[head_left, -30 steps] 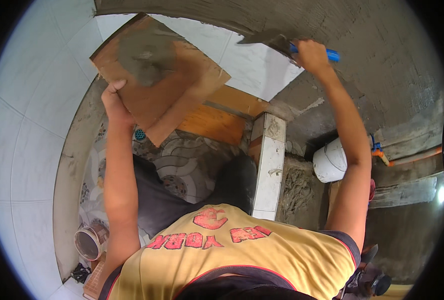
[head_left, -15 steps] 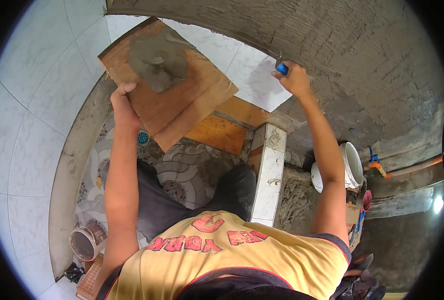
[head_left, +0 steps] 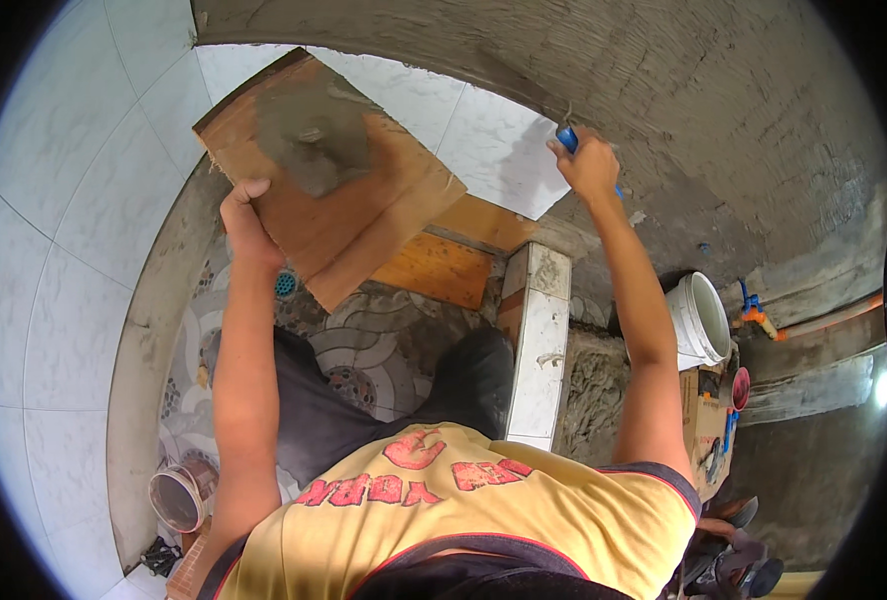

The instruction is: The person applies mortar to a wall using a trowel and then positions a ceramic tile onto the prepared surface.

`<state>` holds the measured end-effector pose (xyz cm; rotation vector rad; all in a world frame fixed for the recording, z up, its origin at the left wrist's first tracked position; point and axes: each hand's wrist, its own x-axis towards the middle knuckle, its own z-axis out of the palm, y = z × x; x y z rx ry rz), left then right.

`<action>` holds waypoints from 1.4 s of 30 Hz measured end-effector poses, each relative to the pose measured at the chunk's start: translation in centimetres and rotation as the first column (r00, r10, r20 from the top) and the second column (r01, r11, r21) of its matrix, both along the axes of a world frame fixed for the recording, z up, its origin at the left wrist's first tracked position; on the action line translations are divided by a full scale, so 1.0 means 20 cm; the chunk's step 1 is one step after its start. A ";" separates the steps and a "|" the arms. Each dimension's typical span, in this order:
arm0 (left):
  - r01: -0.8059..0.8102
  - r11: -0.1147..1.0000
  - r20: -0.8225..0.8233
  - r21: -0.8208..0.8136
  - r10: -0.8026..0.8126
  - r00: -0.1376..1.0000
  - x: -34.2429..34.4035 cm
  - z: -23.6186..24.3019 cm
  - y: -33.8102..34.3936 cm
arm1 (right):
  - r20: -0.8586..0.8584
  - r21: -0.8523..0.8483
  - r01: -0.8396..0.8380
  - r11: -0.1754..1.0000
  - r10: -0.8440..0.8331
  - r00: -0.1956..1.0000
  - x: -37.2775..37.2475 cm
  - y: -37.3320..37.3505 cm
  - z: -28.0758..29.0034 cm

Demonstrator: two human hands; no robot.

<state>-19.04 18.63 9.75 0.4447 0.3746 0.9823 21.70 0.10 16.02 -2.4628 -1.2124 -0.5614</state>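
My left hand [head_left: 249, 225] grips the near left edge of a wooden board [head_left: 384, 210], which carries a pile of wet grey mortar [head_left: 314, 145]. To its right, my right hand [head_left: 594, 160] is closed on a trowel with a blue handle [head_left: 567, 136]. The trowel's blade is barely visible, edge-on at the border where the rough mortared wall [head_left: 734, 100] meets white marbled tiles [head_left: 494, 140]. A thin dark strip of mortar runs along that border, just beyond my right hand.
A white bucket [head_left: 699, 325] stands right, near orange piping [head_left: 824, 310] and a cardboard piece [head_left: 706, 420] with tools. A tiled ledge [head_left: 534, 370] runs beside my legs. A small pail [head_left: 176, 500] sits lower left. Part of another person [head_left: 734, 560] shows at lower right.
My right hand has come down and leftward from higher on the wall, turning the trowel so its blade shows less. The board in my left hand has shifted slightly down and right.
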 end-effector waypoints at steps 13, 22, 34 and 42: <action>0.208 0.977 0.032 0.050 -0.209 0.977 0.16 -0.11 -0.05 | 0.279 -0.015 -0.067 0.998 0.069 0.958 0.16 -0.12 0.20; 0.331 0.939 -0.141 -0.098 -0.342 0.929 0.38 -0.14 -0.16 | -0.589 0.307 -0.458 0.834 0.545 0.596 -0.05 -0.24 0.31; 0.424 0.897 -0.116 0.123 -0.411 0.904 0.25 -0.31 -0.08 | -0.929 0.189 -0.569 0.801 0.333 0.160 -0.01 -0.36 -0.04; 0.344 0.920 -0.326 0.187 -0.272 0.905 0.15 -0.42 0.03 | -0.955 0.057 -0.524 0.850 0.199 0.218 0.09 -0.57 -0.20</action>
